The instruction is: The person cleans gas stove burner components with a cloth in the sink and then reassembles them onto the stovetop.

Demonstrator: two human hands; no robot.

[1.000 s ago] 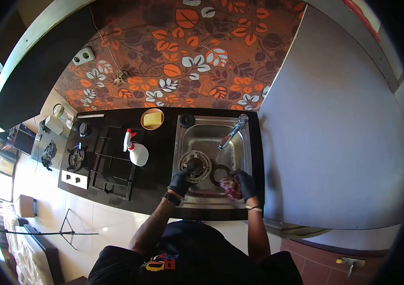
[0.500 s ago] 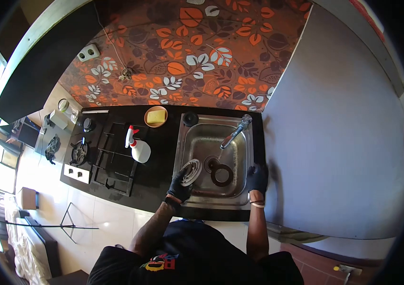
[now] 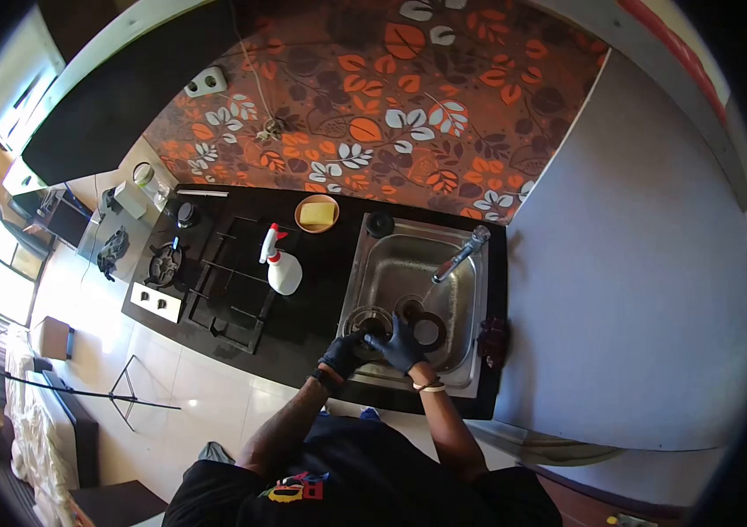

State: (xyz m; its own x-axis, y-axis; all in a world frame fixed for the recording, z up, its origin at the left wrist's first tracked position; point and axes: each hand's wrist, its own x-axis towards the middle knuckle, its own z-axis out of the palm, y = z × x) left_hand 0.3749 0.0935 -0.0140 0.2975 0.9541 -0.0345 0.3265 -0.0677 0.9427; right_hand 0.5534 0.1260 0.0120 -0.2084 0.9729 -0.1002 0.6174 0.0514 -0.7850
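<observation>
Both of my hands wear black gloves and meet over the front left of the sink [image 3: 352,294]. My left hand [image 3: 343,354] is closed on the near left edge of a round, greyish burner ring [image 3: 372,314] with a dark middle. My right hand [image 3: 402,344] grips the same piece from its right side; some fingertips are hidden. In the basin, just right of my right hand, lies a dark flat ring [image 3: 427,347]. Behind it is the drain [image 3: 409,306]. The faucet [image 3: 461,255] reaches over the basin from the back right.
A dark reddish cloth [image 3: 494,341] lies at the sink's right edge. Left of the sink stand a spray bottle [image 3: 284,273] and a bowl [image 3: 300,224] with a yellow sponge [image 3: 317,213]. Further left are pan grates [image 3: 231,285] and an uncovered burner [image 3: 164,263]. A grey panel [image 3: 619,263] borders the right.
My right hand has moved left from the sink's right edge to the burner ring, and the dark cloth now shows there. The view has shifted, so the counter appears further right.
</observation>
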